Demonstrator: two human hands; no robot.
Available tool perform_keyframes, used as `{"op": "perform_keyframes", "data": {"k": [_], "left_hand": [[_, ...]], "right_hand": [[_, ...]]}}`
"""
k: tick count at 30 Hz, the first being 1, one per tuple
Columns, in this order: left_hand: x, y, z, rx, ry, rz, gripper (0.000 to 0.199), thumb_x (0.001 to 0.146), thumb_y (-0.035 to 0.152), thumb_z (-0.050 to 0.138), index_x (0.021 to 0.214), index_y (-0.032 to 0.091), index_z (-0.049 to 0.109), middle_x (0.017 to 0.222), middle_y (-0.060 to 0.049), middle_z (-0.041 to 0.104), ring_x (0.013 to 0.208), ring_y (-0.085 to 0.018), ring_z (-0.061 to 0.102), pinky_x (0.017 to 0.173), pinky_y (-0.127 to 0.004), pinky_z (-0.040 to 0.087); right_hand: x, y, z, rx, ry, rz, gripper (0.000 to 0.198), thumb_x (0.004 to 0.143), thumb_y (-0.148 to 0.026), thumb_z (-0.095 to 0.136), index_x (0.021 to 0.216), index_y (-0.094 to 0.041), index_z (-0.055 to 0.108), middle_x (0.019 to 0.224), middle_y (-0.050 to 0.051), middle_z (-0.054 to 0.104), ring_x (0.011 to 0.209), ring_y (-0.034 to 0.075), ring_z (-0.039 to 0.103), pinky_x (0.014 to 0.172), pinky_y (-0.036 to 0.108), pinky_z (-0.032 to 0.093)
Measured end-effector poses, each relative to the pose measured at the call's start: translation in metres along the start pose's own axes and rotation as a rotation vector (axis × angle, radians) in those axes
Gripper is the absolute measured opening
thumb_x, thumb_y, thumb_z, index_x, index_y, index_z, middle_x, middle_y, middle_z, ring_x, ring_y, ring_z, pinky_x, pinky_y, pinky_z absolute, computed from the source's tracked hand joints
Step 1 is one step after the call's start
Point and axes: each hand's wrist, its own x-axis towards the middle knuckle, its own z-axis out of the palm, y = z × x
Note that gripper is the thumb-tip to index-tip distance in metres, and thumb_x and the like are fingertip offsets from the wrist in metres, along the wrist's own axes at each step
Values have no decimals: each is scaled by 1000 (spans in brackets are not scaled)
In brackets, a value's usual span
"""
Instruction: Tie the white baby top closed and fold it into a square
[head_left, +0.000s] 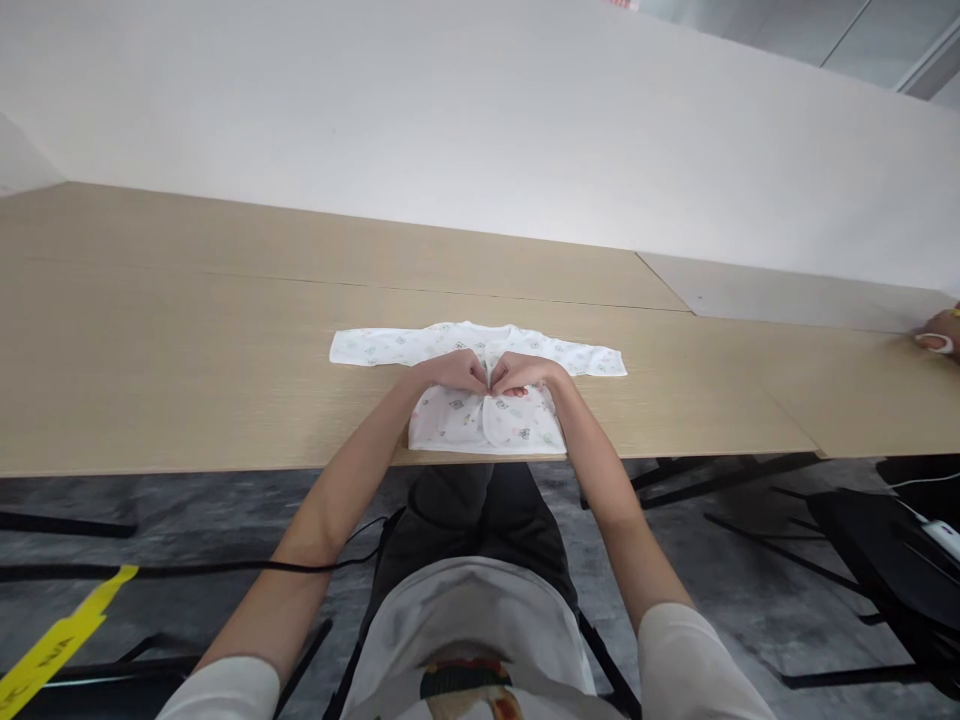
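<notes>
A small white long-sleeved baby shirt (450, 425) with a scattered print lies spread on the table, its hem close to the front edge and its sleeves stretched out to both sides. My left hand (459, 370) and my right hand (517, 374) meet over the middle of its front opening. The fingertips of each hand are pinched on the shirt's front edges, and the cloth puckers slightly there. Whether a fastener sits between the fingers is hidden.
The pale wooden table (187, 370) runs across the view, with a white partition (450, 120) behind it. Part of another person's hand (941, 332) shows at the far right. A black chair (877, 550) stands at right, and a black cable with a yellow tag (67, 640) hangs at left.
</notes>
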Motion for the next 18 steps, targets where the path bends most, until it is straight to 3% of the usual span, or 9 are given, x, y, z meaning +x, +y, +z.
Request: {"op": "perform_keyframes", "data": {"k": [8, 12, 15, 18], "left_hand": [[-3, 5, -2, -61, 27, 17, 33, 65, 47, 68, 66, 15, 72, 50, 1, 49, 49, -9, 35, 48, -24, 25], [-1, 3, 0, -131, 37, 44, 31, 65, 45, 69, 72, 16, 75, 54, 0, 54, 50, -9, 38, 48, -23, 26], [0, -1, -3, -231, 132, 86, 30, 66, 42, 70, 79, 16, 76, 63, -2, 61, 54, -10, 45, 51, -22, 32], [2, -6, -6, -282, 377, 75, 31, 68, 41, 68, 86, 17, 75, 71, -3, 66, 60, -12, 52, 56, -23, 38]], "right_hand": [[-2, 7, -8, 126, -94, -9, 25, 71, -32, 70, 82, -9, 71, 48, -3, 56, 38, 6, 44, 39, 18, 36], [-9, 8, -14, 137, -80, 7, 31, 71, -38, 72, 80, -8, 70, 47, -2, 56, 36, 6, 44, 37, 18, 33], [-15, 10, -22, 160, 121, 28, 33, 77, -40, 66, 80, -8, 69, 43, -2, 51, 34, 5, 36, 35, 19, 27], [-9, 13, -27, 129, 545, 36, 31, 86, -36, 54, 77, -9, 66, 42, -4, 43, 36, 6, 30, 39, 20, 25]]}}
